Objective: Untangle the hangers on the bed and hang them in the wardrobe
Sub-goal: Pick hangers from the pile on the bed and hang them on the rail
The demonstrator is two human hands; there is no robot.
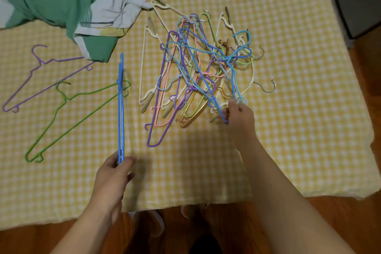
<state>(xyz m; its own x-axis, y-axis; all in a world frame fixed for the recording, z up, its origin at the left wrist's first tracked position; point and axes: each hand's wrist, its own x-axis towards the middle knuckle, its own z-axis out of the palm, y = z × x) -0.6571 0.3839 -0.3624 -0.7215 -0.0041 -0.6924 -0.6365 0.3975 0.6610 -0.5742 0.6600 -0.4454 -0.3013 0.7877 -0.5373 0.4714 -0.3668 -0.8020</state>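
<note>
Head view: left hand (114, 173) grips a freed blue hanger (120, 109); right hand (240, 117) pinches the tangled pile (198, 68), mid-untangling; next, ease another loose.

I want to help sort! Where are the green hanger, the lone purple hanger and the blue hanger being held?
green hanger (68, 123): head view, on its long bottom bar.
lone purple hanger (41, 90): head view, on its long bar.
blue hanger (120, 109): head view, mid-wire above the left hand (115, 173).

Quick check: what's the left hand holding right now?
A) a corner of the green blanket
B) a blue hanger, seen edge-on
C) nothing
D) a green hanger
B: the left hand grips the lower end of a blue hanger held edge-on above the bed.
</note>
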